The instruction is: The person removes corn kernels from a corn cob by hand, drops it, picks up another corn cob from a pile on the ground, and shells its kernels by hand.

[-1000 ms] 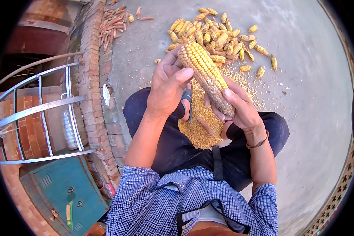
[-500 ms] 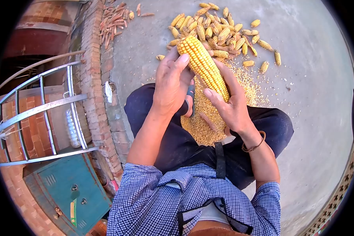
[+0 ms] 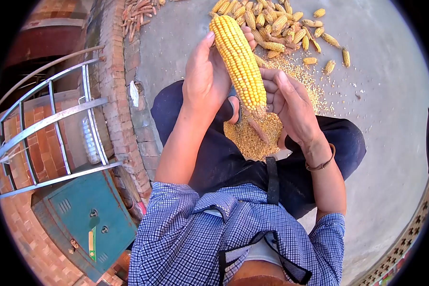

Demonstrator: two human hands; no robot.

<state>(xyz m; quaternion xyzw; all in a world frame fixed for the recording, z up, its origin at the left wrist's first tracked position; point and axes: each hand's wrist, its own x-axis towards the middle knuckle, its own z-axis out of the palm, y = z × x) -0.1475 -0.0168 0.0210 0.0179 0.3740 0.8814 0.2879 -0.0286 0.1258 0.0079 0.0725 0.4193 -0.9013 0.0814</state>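
Note:
A large ear of corn (image 3: 238,62), full of yellow kernels, is held up at a slant in front of me. My left hand (image 3: 206,76) is wrapped around its upper part, thumb along the left side and fingertips showing behind the right edge. Beside the lower end, my right hand (image 3: 293,102) has its thumb lifted off and its fingers loosely bent; the fingertips are close to the ear, and whether they touch it I cannot tell. Below lies a heap of loose kernels (image 3: 252,143) between my legs, with a bare reddish cob (image 3: 258,129) on top.
Several ears of corn (image 3: 271,28) are piled on the concrete floor ahead, with scattered kernels around them. Stripped cobs (image 3: 137,16) lie at the upper left by a brick edging (image 3: 114,86). A metal rail frame (image 3: 52,114) and a green metal box (image 3: 88,219) stand on the left.
My right hand has let go of the ear's lower end and shifted right, its thumb now raised. The left hand still holds the ear, which sits higher and more upright. The view has tilted slightly.

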